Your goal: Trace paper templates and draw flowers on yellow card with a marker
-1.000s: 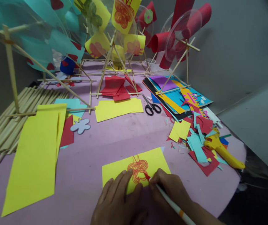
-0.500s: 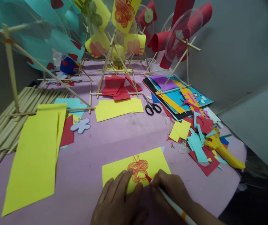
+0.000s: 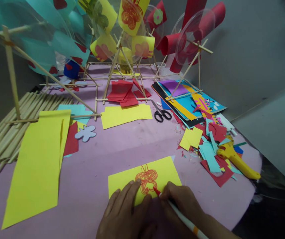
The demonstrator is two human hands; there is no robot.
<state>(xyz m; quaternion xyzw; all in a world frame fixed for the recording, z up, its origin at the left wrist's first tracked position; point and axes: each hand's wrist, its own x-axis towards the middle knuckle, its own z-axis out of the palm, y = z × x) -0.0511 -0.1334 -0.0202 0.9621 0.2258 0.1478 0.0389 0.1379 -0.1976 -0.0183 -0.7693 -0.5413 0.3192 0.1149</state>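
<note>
A yellow sheet of paper [image 3: 122, 181] lies at the table's near edge and bears a butterfly drawn in red looped lines [image 3: 146, 176]. My left hand [image 3: 126, 210] rests flat on the sheet's lower left part, fingers stretched forward, the tips touching the drawing's left side. Pinched in my right hand [image 3: 179, 199] is a red felt-tip pen [image 3: 185, 220] with a white barrel and an orange band. Its red tip meets the paper at the lower right wing of the butterfly.
To the left lie yellow strips [image 3: 35, 172], bamboo sticks [image 3: 5, 129] and a butterfly cutout [image 3: 85, 133]. Scissors [image 3: 161, 114], paper scraps [image 3: 210, 156] and a yellow glue gun [image 3: 237, 162] lie to the right. Stick frames with paper wheels [image 3: 121, 43] stand behind.
The pen tip has moved slightly left and down along the lower wing, and my right hand has shifted a little with it. My left hand stays in place.
</note>
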